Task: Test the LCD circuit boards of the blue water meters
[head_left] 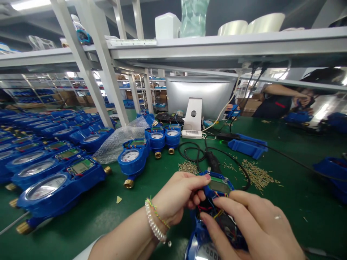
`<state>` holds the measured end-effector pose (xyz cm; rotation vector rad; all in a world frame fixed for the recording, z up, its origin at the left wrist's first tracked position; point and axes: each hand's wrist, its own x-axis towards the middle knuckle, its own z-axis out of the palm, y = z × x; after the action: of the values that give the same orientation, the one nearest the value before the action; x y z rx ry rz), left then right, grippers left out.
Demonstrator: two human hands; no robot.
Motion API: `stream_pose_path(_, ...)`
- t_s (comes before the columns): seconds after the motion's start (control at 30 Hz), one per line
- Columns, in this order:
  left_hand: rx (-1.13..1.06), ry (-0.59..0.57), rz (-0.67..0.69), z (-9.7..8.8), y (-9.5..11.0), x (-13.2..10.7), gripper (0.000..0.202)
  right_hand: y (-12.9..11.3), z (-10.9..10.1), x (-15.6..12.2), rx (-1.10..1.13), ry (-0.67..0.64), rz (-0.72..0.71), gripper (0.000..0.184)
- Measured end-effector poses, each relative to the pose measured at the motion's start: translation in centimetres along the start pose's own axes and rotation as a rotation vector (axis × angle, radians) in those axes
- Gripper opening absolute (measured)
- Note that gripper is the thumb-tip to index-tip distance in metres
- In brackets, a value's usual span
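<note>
A blue water meter (199, 238) lies in front of me with its wiring compartment open, at the bottom of the view. My left hand (184, 195) pinches the blue-framed display module (219, 185) at its left edge, thumb on top. My right hand (252, 220) reaches over the compartment, thumb and index finger closed around thin red and yellow wires (217, 213) just below the module. Its other fingers curl over the housing, and the palm hides part of the meter. Just behind the module, a black-handled tool (213, 162) lies with its cable looped on the bench.
Many blue meters (51, 187) fill the left side, with several more (132, 157) near bubble wrap (121, 139). Loose screws (256, 175) lie right of the tool, near a blue bin (248, 146). A monitor (200, 95) stands behind, under a shelf (217, 48). A co-worker's hands (300, 99) show at right.
</note>
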<state>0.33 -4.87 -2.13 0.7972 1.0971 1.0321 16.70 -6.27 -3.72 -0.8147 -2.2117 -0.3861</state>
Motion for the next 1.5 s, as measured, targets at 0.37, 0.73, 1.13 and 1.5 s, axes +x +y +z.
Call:
stream_pose_path(0.37, -0.077, -0.006, -0.225, -0.4, 0.9, 0.1, 0.035, 0.7, 0.6, 0.6, -0.152, 0.023, -0.099, 0.015)
stream_pose_path(0.73, -0.093, -0.045, -0.253, -0.5, 1.2, 0.3, 0.032, 1.4, 1.2, 0.1, -0.012, 0.068, -0.2, 0.014)
stream_pose_path(1.13, 0.028, -0.074, -0.004, -1.2, 0.6, -0.8, 0.03, 3.2, -0.4, -0.9, 0.447, 0.033, 0.121, 0.018)
stream_pose_path(1.5, 0.038, -0.087, 0.065, -0.8, -0.2, -1.3, 0.031, 2.1, -0.6, -1.9, 0.236, -0.187, 0.228, 0.017)
